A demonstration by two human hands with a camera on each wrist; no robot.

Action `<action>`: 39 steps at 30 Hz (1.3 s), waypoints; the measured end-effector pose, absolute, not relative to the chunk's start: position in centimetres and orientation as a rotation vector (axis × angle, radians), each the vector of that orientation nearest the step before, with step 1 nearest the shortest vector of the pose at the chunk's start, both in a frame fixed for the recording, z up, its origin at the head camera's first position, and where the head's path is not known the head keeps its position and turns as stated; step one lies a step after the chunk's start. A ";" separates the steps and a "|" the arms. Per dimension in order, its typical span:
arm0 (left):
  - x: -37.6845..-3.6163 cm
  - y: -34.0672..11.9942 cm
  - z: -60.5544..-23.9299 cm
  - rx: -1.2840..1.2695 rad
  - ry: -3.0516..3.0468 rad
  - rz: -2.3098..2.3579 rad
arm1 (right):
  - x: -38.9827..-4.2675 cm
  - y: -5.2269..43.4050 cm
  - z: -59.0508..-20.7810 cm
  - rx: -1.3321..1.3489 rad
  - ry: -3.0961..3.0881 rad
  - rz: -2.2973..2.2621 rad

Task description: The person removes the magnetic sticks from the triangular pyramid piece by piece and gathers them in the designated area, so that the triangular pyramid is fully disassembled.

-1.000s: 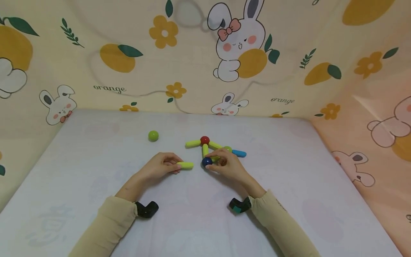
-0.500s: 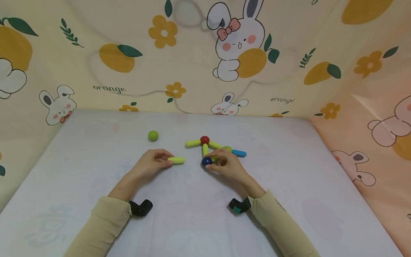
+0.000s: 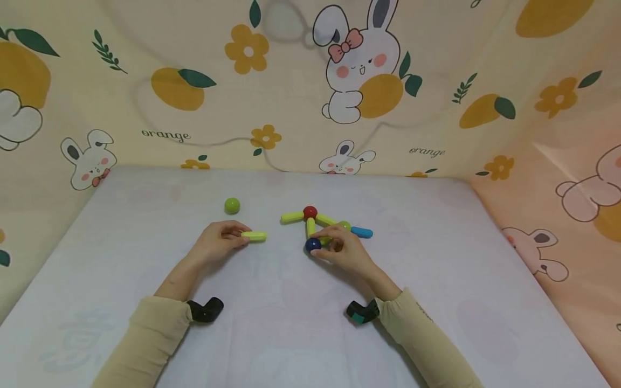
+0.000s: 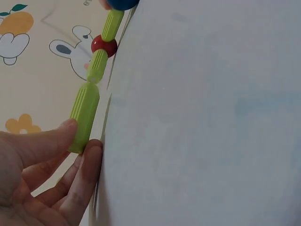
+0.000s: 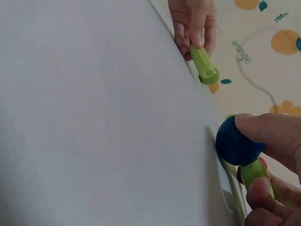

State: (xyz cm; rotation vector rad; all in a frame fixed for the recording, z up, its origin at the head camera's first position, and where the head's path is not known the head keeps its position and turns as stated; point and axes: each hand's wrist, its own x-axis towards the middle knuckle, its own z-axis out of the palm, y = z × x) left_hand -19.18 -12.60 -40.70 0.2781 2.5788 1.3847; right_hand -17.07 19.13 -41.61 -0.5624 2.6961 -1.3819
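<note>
Left hand (image 3: 220, 242) had slid further left, pinching the loose green stick (image 3: 254, 236) at its fingertips, well apart from the blue ball (image 3: 312, 244) that the right hand (image 3: 339, 249) gripped on the table (image 3: 436, 258).

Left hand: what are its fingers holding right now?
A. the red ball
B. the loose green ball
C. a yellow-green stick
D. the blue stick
C: the left hand pinches one end of the yellow-green stick, while the green ball lies apart on the table.

Both forearms fwd on surface; left hand (image 3: 220, 242) fingers pinched, right hand (image 3: 345, 251) fingertips curled, gripping.
</note>
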 end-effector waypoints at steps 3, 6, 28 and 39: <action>-19.2 -12.9 -40.6 0.241 2.597 1.387 | -16.9 19.1 -41.7 -0.582 2.719 -1.371; -19.3 -13.3 -40.5 0.204 2.607 1.396 | -16.7 19.2 -41.7 -0.607 2.735 -1.374; -20.2 -14.0 -40.4 0.038 2.699 1.356 | -16.5 19.2 -41.9 -0.645 2.728 -1.393; -20.5 -13.9 -40.3 -0.037 2.678 1.354 | -16.1 18.8 -41.8 -0.586 2.713 -1.396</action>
